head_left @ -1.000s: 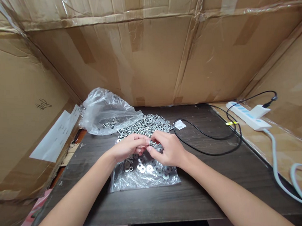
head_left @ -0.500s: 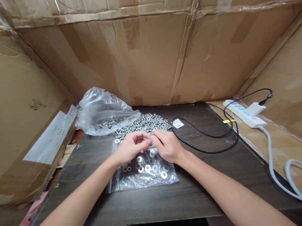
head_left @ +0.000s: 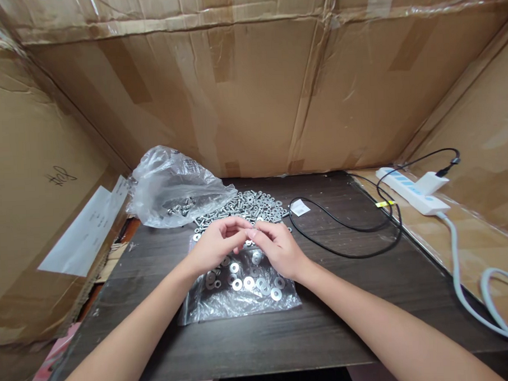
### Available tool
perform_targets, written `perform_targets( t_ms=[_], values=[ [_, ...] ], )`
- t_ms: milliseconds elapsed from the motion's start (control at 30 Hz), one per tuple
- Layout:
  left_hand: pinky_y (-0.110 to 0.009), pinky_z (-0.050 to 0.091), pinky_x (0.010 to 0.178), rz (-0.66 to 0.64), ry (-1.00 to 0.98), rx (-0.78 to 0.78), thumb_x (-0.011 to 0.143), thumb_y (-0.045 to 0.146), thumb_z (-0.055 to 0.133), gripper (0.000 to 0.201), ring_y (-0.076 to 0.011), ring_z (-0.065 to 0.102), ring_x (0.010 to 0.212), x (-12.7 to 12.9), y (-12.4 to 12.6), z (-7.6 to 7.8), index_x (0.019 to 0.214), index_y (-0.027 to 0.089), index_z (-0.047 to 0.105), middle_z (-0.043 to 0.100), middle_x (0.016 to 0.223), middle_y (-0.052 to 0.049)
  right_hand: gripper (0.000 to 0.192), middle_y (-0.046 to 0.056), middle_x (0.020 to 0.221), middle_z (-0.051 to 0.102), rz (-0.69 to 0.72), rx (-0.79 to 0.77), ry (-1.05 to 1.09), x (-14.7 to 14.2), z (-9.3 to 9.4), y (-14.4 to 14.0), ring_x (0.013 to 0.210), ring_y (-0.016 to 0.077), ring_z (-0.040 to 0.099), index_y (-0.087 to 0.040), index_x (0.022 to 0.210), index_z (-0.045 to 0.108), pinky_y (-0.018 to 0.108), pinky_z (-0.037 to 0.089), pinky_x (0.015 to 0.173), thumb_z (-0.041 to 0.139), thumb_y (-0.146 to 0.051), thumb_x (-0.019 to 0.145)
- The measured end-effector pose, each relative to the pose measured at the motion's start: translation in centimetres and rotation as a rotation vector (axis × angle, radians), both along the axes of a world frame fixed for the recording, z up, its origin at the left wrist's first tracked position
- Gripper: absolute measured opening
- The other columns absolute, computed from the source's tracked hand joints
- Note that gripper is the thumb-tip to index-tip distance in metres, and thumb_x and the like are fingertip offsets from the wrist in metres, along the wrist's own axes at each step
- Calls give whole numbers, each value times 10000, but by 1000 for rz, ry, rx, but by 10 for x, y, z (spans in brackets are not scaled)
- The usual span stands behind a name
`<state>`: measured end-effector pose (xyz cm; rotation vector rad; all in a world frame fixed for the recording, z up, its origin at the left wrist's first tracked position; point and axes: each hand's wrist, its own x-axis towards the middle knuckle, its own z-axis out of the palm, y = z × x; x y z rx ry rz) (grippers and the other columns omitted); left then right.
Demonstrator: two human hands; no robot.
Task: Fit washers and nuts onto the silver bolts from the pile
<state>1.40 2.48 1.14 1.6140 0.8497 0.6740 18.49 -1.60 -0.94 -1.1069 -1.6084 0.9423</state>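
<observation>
My left hand (head_left: 214, 247) and my right hand (head_left: 277, 248) meet fingertip to fingertip above the dark wooden table (head_left: 352, 315). Both pinch a small metal fastener between them, which the fingers mostly hide. Right under the hands lies a flat clear plastic bag (head_left: 225, 309) with several washers (head_left: 258, 283) and nuts on it. Just behind the hands a loose pile of bolts and washers (head_left: 257, 203) is spread on the table.
A crumpled clear bag (head_left: 169, 186) holding several bolts sits at the back left. A black cable (head_left: 345, 253) loops to the right, near a white power strip (head_left: 408, 191) and a thick white cord (head_left: 463, 302). Cardboard walls (head_left: 254, 100) enclose the table.
Both hands have drifted slightly back and to the left while staying pinched together. The metal piece visible at my right fingertips a second ago is now mostly covered by the fingers.
</observation>
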Motion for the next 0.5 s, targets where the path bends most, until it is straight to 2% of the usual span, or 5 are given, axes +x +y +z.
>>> perform_targets(
  t_ms=[133,233,400,500],
  values=[
    [-221,478,610,82,103,464,876,271,610,145,-100,576,644,1,-4,-4,962,158,642,658,818,-20,412,-57,453,351,27,-323,336,-8,-6,3,415,87,320,-202,563,447,232,245,418,505,-474,868],
    [-220,483,623,65,177,789,885,198,600,117,-87,571,615,-2,-4,-7,989,161,637,664,825,-16,420,-69,398,313,56,-496,489,-13,-7,3,366,78,296,-204,525,436,221,241,382,511,-473,839],
    [-223,504,623,32,205,1048,903,160,578,116,-92,586,632,-6,-3,-7,1002,163,638,686,878,-37,444,-81,381,278,96,-629,613,-14,-3,1,343,67,262,-205,507,416,205,233,361,470,-460,866],
    [-221,526,625,22,240,1153,906,146,557,130,-99,624,657,-6,-3,-6,983,169,659,711,912,-48,439,-74,401,320,113,-687,623,-13,-3,3,339,61,269,-203,498,411,203,247,353,456,-446,861]
  ],
)
